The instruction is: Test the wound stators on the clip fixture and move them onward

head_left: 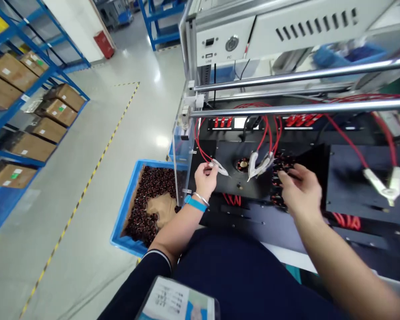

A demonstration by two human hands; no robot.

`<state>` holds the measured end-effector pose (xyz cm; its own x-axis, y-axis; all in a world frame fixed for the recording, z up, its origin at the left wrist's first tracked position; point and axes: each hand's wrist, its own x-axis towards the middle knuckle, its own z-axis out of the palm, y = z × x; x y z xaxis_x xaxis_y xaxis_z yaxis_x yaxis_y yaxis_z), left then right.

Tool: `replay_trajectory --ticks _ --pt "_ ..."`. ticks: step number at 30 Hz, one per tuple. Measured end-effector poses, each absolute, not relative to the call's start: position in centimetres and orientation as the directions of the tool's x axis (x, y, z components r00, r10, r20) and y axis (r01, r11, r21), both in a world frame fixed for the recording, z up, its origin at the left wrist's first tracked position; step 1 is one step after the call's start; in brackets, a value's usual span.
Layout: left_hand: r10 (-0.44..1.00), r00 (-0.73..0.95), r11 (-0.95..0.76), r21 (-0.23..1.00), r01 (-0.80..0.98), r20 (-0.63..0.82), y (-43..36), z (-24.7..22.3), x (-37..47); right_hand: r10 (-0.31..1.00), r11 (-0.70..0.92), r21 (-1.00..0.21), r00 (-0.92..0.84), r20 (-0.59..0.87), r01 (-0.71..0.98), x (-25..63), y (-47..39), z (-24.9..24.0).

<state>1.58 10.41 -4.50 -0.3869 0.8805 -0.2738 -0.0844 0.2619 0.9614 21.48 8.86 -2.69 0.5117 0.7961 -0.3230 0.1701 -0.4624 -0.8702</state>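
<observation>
My left hand (206,178) is closed in a pinch on a white test clip (221,168) with red wires, above the left side of the black machine plate (226,153). To its right, a small ring-shaped part (243,165) with dark and copper-coloured segments sits around a round pale center in the plate. More white clips (262,166) on red wires rest just right of that part. My right hand (302,189) hovers by a pile of small dark and copper-coloured parts (278,178), its fingers curled but thumb and forefinger apart. Nothing shows between them.
A blue bin (123,222) of similar small parts and some brown cardboard stands at left. Metal rods (286,109) cross above the plate, below a white machine housing (226,42). Another white clip (388,189) lies at right. Blue shelves (30,98) hold cartons.
</observation>
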Motion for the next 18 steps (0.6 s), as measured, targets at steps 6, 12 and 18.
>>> replay_trajectory --ticks 6,12,18 --pt "0.926 -0.331 0.121 0.972 -0.201 -0.184 11.3 -3.4 2.3 0.726 -0.608 -0.794 0.41 -0.552 0.007 20.2 14.0 -1.5" --pt "0.893 -0.401 0.128 0.97 -0.207 -0.204 12.2 -3.6 1.5 0.716 -0.63 -0.777 0.375 -0.59 -0.02 20.5 15.5 -0.4" --pt "0.882 -0.47 0.098 0.976 0.194 0.005 11.1 -3.4 -0.2 0.721 -0.606 -0.785 0.328 -0.61 -0.127 20.1 15.0 -0.5"
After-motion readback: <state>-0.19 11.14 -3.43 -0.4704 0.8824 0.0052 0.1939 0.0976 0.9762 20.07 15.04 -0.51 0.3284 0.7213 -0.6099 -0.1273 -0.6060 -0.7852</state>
